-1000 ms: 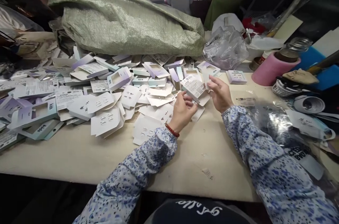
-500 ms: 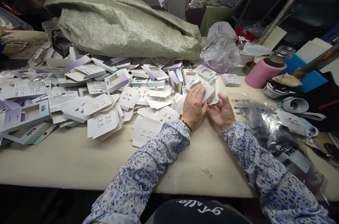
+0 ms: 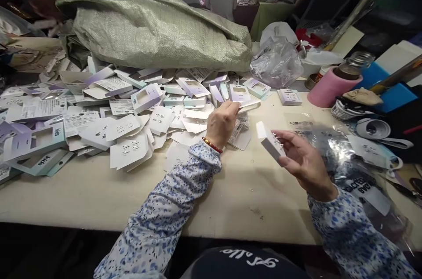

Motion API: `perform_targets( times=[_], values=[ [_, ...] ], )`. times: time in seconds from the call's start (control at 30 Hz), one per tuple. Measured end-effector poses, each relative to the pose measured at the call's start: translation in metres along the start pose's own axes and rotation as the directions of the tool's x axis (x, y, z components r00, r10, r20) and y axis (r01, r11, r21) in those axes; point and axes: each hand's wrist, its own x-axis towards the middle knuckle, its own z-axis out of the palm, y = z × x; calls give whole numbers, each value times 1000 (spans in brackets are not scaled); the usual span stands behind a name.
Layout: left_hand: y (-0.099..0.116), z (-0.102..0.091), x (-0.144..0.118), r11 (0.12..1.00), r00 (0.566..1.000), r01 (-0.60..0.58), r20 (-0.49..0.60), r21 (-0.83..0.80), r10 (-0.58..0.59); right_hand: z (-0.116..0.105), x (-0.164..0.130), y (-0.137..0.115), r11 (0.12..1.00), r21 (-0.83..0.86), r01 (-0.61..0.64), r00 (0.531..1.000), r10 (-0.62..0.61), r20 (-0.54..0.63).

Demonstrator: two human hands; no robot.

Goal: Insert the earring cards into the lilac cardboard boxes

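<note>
Seen from the head camera, the right hand (image 3: pixel 301 162) grasps a small white box (image 3: pixel 269 142) between thumb and fingers, lifted above the table (image 3: pixel 99 195) toward its right edge. The left hand (image 3: pixel 221 123) pinches a flat white card (image 3: pixel 249 105) at the near fringe of the pile of cards and boxes (image 3: pixel 125 112), which spreads toward the table's far edge below a green woven sack (image 3: pixel 148 24).

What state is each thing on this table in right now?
Right hand: holds a small white box, lifted off the table.
Left hand: fingers on a flat card by the pile.
Card pile: loose, spread out.
Green sack: lying on its side.
Jar: upright.
</note>
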Motion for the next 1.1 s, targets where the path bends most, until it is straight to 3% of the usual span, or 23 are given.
perform_targets(
  times=[0.07, 0.17, 0.23, 0.47, 0.67, 0.77, 0.83, 0.9, 0.97, 1.1],
  values=[
    [12, -13, -8, 996, 996, -84, 15, 25, 84, 0, -1, -3, 964, -223, 144, 990, -143, 20],
    [33, -36, -25, 974, 976, -218, 34, 67, 216, 3, -7, -9, 769, -559, 309, 944, -317, 86],
    [44, -49, -37, 965, 965, -259, 46, 48, 257, 7, -14, -10, 649, -678, 344, 922, -370, 113],
    [70, -70, -54, 934, 927, -348, 119, -81, 356, 20, -49, -10, 554, -814, 176, 917, -393, -69],
    [96, -62, -58, 905, 896, -406, 139, -127, 422, 21, -54, -15, 494, -868, 45, 927, -345, -148],
    [99, -58, -59, 931, 924, -317, 160, -183, 346, 15, -49, -20, 546, -836, 45, 942, -301, -146],
    [95, -63, -55, 941, 957, -177, 175, -290, 234, 8, -45, -26, 695, -715, 76, 964, -236, -126],
    [87, -73, -49, 896, 971, -19, 207, -443, 123, 1, -39, -33, 863, -502, 66, 978, -157, -140],
    [78, -85, -41, 805, 958, 108, 276, -583, 72, -1, -31, -34, 956, -292, 16, 978, -77, -196],
    [58, -93, -33, 671, 910, 283, 412, -686, 37, 14, -15, -16, 994, -17, -110, 968, 103, -230]
  ],
)
